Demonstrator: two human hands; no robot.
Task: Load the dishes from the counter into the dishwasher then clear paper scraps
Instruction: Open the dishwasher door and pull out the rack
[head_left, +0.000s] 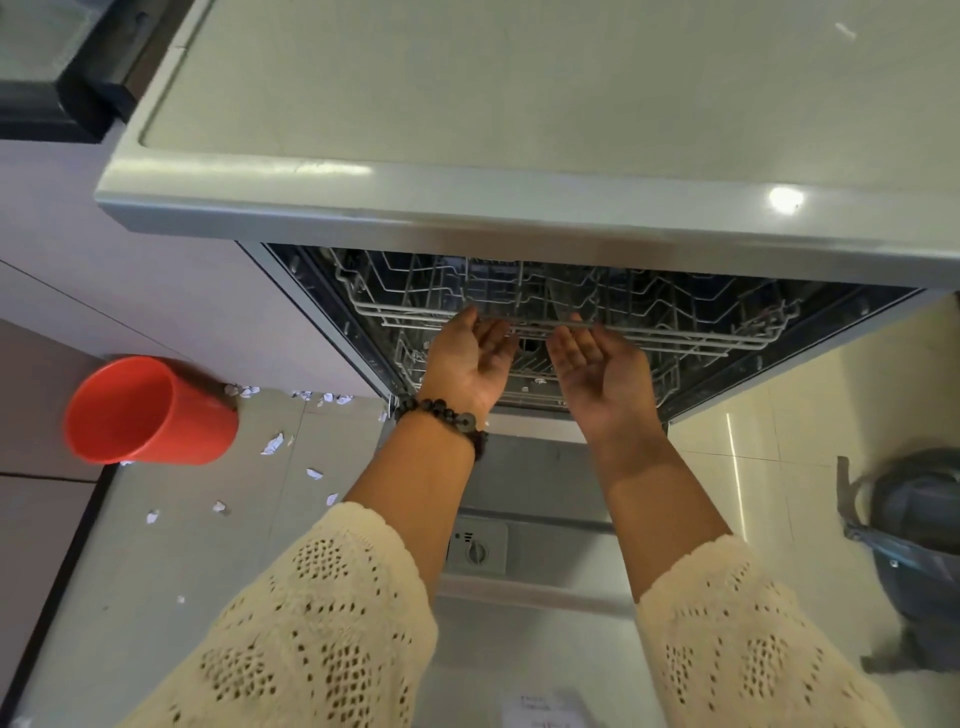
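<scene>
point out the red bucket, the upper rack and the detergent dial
red bucket (205, 426), head view, outer side wall
upper rack (675, 340), head view, front rail
detergent dial (476, 552), head view, knob centre

The fingertips of the left hand (470, 358) and the right hand (597, 371) pass under the front rail of the upper rack (675, 317), so how they curl there cannot be told. The surface (467, 104) hides the back of the dishwasher (857, 322). Something small and white, perhaps a paper scrap, lies in the lower rack (540, 382), too small to name. The grey bag (919, 525) and the paper label (540, 709) on the dishwasher door (524, 457) are cut by the frame's edges.
</scene>
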